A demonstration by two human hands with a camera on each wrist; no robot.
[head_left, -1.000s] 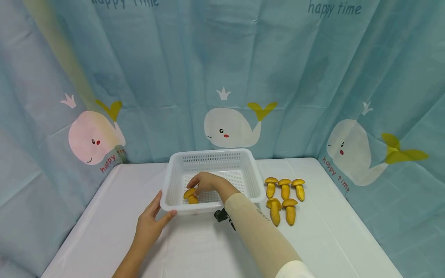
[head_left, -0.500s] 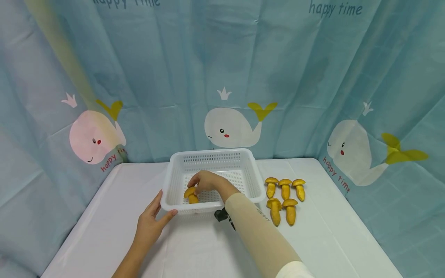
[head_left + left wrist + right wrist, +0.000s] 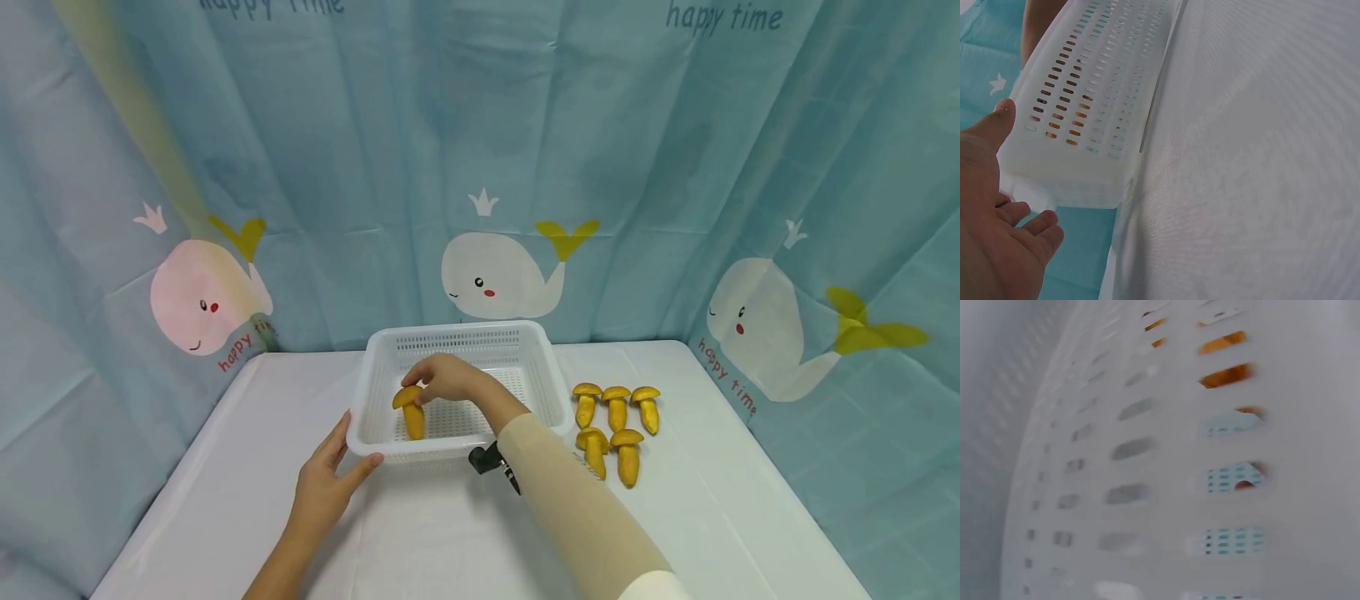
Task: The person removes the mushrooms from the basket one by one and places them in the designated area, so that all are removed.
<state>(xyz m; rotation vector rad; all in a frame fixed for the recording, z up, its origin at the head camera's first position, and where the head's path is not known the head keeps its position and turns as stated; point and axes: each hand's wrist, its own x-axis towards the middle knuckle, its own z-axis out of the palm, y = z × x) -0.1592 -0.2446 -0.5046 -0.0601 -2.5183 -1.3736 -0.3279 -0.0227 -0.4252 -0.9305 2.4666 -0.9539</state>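
Observation:
A white slotted plastic basket (image 3: 457, 448) stands on the table. My left hand (image 3: 324, 483) holds its near left corner, thumb at the front and fingers along the left side. The left wrist view shows that thumb (image 3: 1002, 119) at the rim of the basket (image 3: 1104, 169). Inside the basket, my right hand (image 3: 452, 379) pinches a yellow-orange mushroom (image 3: 414, 423) by its cap, the stem pointing down. Whether the stem touches the basket floor, I cannot tell. In the right wrist view the basket wall (image 3: 1172, 519) hides the hand; orange shows through some slots.
Right of the basket, several similar mushrooms (image 3: 627, 462) lie in two rows on the white tablecloth (image 3: 720, 500). A blue whale-print curtain (image 3: 360, 208) closes off the back and sides. A small black device (image 3: 487, 458) sits beneath my right wrist.
My right hand has risen slightly and drawn the mushroom up with it, so more of the stem shows. The left hand and basket have stayed put.

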